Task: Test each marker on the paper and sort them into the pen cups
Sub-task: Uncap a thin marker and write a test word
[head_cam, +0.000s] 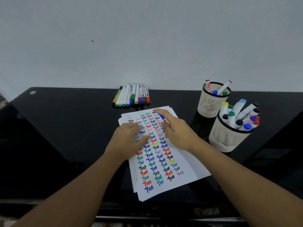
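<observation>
Left hand (129, 140) flat, pressing paper (164, 154) on counter (65, 128); right hand (173, 128) pinches blue marker (162, 117) near top edge. Risk: sheets sliding, smearing ink

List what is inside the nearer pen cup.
The nearer pen cup holds about ten markers standing cap-up: caps in yellow, green, light blue, black, purple, blue and orange-red show above the rim. Their lower barrels are hidden behind the cup's wall, so anything lying at the bottom cannot be seen.
</observation>
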Available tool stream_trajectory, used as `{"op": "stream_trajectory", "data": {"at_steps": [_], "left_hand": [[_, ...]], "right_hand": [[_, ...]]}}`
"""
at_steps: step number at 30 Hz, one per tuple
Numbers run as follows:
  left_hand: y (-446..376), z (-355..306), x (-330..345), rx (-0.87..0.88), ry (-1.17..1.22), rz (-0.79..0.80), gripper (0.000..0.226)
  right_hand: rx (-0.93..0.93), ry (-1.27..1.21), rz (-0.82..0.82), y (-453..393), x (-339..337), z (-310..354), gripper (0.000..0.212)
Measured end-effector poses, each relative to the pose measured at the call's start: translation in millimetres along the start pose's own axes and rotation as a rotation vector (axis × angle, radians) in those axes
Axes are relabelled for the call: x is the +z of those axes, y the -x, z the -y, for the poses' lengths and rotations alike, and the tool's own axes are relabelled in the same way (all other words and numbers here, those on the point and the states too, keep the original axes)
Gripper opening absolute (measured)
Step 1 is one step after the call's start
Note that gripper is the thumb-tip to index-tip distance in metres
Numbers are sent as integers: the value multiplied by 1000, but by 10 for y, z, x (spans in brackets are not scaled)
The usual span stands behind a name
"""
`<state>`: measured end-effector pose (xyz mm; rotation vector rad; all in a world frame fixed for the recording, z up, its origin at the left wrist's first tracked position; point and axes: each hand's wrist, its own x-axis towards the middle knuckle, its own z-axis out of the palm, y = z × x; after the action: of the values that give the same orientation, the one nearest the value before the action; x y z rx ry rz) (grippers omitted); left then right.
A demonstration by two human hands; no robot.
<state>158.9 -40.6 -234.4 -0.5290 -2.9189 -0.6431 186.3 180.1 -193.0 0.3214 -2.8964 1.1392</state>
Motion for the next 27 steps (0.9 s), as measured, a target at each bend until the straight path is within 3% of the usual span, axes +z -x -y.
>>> {"op": "stream_trajectory", "data": {"at_steps": [5,9,14,18,22,27], "left_hand": [[12,19,3,7,1,-1,70],[-10,4,-17,18,-8,47,78],[-32,-25,-43,-7,-63,221,96],[-56,-33,-43,-8,-98,265,99],[-58,-14,-46,-3,-97,262,100],[-56,-17,-53,-3,-93,260,99]], "right_hand": [[108,-206,-74,-41,-67,79,30],[99,-376,-37,-68,-128,153,41],[92,-279,-176,-74,-251,295,14],[76,1,-357,-139,-451,407,39],[45,133,-471,-226,-778,441,23],[133,273,-557,-331,-1304,370,23]]}}
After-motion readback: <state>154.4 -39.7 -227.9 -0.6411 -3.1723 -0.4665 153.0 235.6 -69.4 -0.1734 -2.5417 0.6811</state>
